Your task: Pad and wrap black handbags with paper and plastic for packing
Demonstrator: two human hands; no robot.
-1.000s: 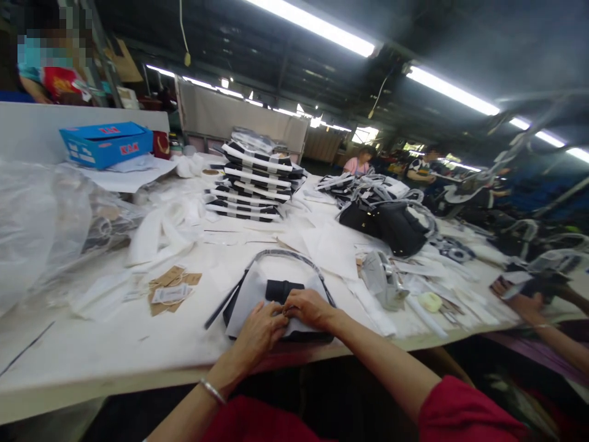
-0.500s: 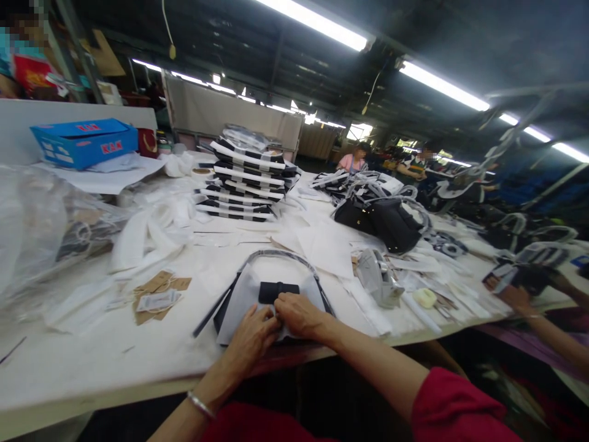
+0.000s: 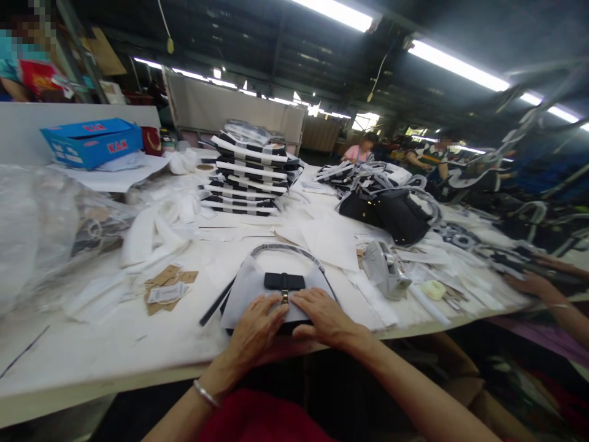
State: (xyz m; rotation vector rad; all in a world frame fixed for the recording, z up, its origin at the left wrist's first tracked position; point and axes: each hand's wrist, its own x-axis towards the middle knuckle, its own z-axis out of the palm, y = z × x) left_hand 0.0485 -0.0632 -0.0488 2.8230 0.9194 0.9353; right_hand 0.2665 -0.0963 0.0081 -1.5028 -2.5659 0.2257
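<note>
A black handbag (image 3: 299, 328) lies at the table's front edge, its front covered by a white sheet (image 3: 243, 287) and its handle looped away from me. Its dark flap tab (image 3: 284, 281) shows over the sheet, with a small gold-coloured clasp (image 3: 285, 297) below. My left hand (image 3: 260, 322) rests flat on the sheet left of the clasp, fingers stretched out. On the right side my right hand (image 3: 322, 314) lies the same way, fingertips near the clasp and thumb apart. The bag's lower edge is partly hidden by my hands.
Brown paper tags (image 3: 168, 291) lie to the left. Behind stand a stack of wrapped black pieces (image 3: 251, 169) and a pile of black handbags (image 3: 389, 212). A grey tape dispenser (image 3: 384, 270) sits to the right. At far right a co-worker's hands (image 3: 534, 283) handle another dark item.
My hands have come apart from the middle of the bag and now lie flat on either side. The gold-coloured clasp, covered before, now shows. The view has shifted slightly.
</note>
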